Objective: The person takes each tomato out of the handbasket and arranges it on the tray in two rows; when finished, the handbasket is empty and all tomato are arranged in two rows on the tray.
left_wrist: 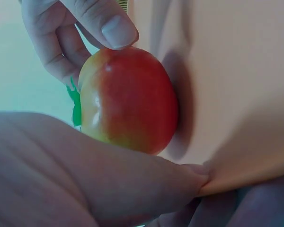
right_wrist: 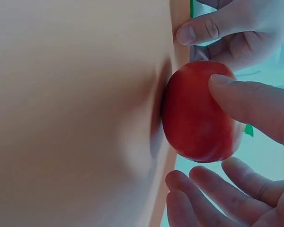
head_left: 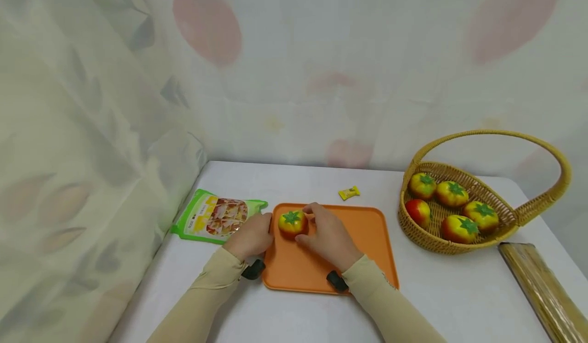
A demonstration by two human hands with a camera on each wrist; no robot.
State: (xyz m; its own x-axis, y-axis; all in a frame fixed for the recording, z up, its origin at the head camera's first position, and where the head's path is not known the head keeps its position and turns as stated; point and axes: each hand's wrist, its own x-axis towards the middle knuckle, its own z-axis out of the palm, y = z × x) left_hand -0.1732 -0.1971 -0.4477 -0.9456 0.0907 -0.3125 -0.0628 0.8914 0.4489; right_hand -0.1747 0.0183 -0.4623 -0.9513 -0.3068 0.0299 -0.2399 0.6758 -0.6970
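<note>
A red-and-yellow tomato (head_left: 292, 224) with a green star-shaped top sits near the far left corner of an orange tray (head_left: 298, 271). From the right, my right hand (head_left: 332, 236) holds it, the thumb on one side and curled fingers at the other; the right wrist view shows the thumb on the tomato (right_wrist: 199, 113) and the fingertips (right_wrist: 234, 165) right at its lower edge. My left hand (head_left: 251, 236) grips the tray's left rim, thumb on top and fingers underneath, as the left wrist view shows close beside the tomato (left_wrist: 132, 99).
At the right stands a wicker basket (head_left: 411, 236) with a tall handle, holding several similar tomatoes and a red-yellow fruit (head_left: 418, 213). A green food bag (head_left: 220, 215) lies left of the tray, a small yellow packet (head_left: 349, 193) behind it. A brown, plastic-wrapped bundle (head_left: 546, 287) lies front right.
</note>
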